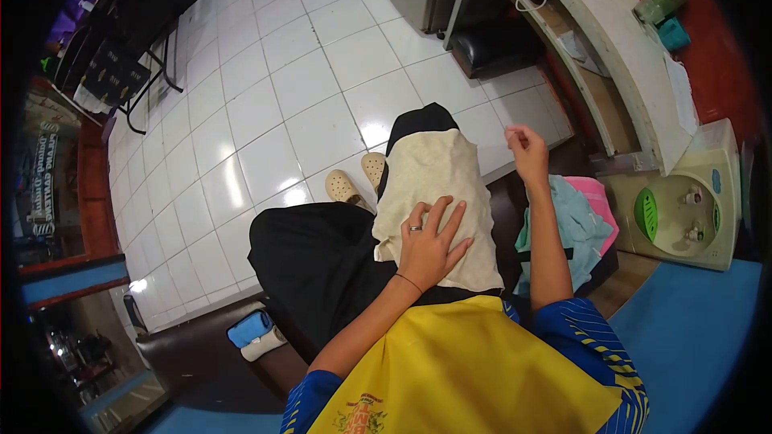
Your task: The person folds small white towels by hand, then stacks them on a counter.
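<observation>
A cream cloth (430,185) lies spread over my right thigh, on black trousers (322,245). My left hand (434,245) rests flat on its lower part with the fingers spread. My right hand (527,153) is raised off the cloth's right side, fingers loosely bent and apart, with nothing visible in them. Below that hand, a pile of pale teal cloth (571,217) and pink cloth (599,201) sits on the seat beside me. At my left, a rolled blue cloth (250,328) and a rolled cream cloth (264,344) lie side by side on the brown bench (201,370).
Beige clogs (342,186) stand on the white tiled floor (297,88). To the right are a shelf counter (599,40), a black padded stool (498,48) and a cream basin-like unit with taps (716,193). A folding chair (117,76) stands far left.
</observation>
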Demonstrator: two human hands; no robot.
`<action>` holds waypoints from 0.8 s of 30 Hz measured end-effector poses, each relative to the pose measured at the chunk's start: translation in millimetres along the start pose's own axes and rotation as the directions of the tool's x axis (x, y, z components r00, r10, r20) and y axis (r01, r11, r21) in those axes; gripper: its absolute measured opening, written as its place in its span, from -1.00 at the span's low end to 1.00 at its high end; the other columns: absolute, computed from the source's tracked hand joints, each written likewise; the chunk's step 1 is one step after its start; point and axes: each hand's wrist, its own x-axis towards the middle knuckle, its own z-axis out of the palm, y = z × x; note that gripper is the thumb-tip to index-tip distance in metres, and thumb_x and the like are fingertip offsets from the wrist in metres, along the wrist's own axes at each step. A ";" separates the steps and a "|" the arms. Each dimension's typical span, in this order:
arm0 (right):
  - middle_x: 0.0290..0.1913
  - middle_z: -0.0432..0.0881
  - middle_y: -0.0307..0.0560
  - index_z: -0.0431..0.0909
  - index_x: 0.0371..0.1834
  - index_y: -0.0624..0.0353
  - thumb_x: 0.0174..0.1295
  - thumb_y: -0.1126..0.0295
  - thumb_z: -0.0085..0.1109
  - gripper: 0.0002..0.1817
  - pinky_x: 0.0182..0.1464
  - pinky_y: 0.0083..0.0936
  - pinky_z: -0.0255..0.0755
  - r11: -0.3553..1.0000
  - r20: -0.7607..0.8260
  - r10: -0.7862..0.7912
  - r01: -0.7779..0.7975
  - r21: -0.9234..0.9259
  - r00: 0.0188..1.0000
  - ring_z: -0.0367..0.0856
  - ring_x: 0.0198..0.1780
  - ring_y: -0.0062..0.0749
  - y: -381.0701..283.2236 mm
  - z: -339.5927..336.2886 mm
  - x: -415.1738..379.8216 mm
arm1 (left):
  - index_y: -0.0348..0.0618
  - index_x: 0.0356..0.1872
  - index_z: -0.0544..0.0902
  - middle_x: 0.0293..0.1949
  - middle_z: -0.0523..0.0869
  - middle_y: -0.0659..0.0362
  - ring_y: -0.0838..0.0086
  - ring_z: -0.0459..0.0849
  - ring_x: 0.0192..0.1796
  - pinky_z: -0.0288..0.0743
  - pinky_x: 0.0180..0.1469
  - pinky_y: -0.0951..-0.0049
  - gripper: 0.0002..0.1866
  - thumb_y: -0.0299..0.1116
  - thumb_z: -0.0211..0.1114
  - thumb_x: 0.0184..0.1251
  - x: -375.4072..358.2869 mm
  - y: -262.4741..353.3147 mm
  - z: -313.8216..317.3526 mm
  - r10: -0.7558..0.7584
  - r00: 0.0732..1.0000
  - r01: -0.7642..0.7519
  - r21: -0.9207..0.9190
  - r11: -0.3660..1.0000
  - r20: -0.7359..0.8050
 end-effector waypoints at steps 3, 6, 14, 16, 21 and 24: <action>-0.42 0.67 -0.16 0.69 -0.03 0.22 0.29 0.40 0.26 -0.77 -0.28 -0.57 0.50 0.996 -0.024 0.046 -0.048 -0.075 0.999 0.62 -0.41 -0.53 -6.5 5.8 -13.2 | 0.01 0.32 0.51 0.29 0.44 0.20 0.18 0.40 0.17 0.25 0.11 0.19 -0.37 -0.08 0.36 0.20 0.9 0.2 -0.5 0.003 1.000 -0.003 0.009 1.000 0.005; -0.27 0.74 -0.05 0.69 -0.01 0.21 0.28 0.37 0.30 -0.74 -0.23 -0.56 0.52 0.995 -0.074 -0.065 0.058 -0.087 0.995 0.69 -0.30 -0.44 -15.6 21.1 -25.5 | 0.01 0.31 0.52 0.29 0.44 0.20 0.18 0.40 0.17 0.25 0.11 0.19 -0.37 -0.08 0.36 0.20 1.1 1.2 -1.6 -0.001 1.000 0.001 0.020 1.000 0.009; -0.36 0.62 -0.24 0.72 -0.16 0.25 0.18 0.42 0.40 -0.80 -0.26 -0.63 0.40 0.994 0.296 -0.084 0.060 0.090 0.951 0.49 -0.36 -0.62 -60.9 48.5 -63.6 | 0.02 0.31 0.52 0.30 0.44 0.20 0.18 0.40 0.17 0.26 0.11 0.18 -0.38 -0.07 0.36 0.20 1.1 0.8 0.4 0.000 1.000 0.000 0.036 0.999 0.011; -0.37 0.61 -0.22 0.71 -0.20 0.29 0.18 0.44 0.39 -0.82 -0.24 -0.64 0.40 0.991 0.239 -0.008 -0.024 0.134 0.971 0.51 -0.35 -0.61 -49.2 55.5 -62.6 | 0.02 0.31 0.52 0.31 0.44 0.20 0.18 0.40 0.18 0.26 0.12 0.17 -0.38 -0.07 0.36 0.20 0.7 0.2 0.4 0.002 1.000 -0.002 0.029 1.000 0.001; -0.42 0.61 -0.30 0.66 -0.20 0.27 0.35 0.31 0.24 -0.79 -0.27 -0.63 0.40 0.971 -0.020 0.115 -0.109 0.215 0.993 0.48 -0.38 -0.66 -24.2 56.6 -54.3 | 0.02 0.32 0.51 0.31 0.44 0.20 0.17 0.39 0.19 0.25 0.14 0.17 -0.37 -0.07 0.36 0.21 -0.3 -1.1 1.7 -0.007 1.000 0.007 0.002 1.000 -0.003; -0.48 0.49 -0.38 0.62 -0.32 0.23 0.41 0.23 0.22 -0.73 -0.33 -0.69 0.31 0.923 -0.072 0.231 -0.196 0.331 0.970 0.39 -0.44 -0.70 -19.8 36.1 -42.3 | 0.03 0.34 0.49 0.32 0.43 0.18 0.14 0.38 0.20 0.23 0.17 0.15 -0.36 -0.07 0.36 0.21 -1.4 -1.6 1.0 -0.015 1.000 0.015 -0.017 1.000 0.011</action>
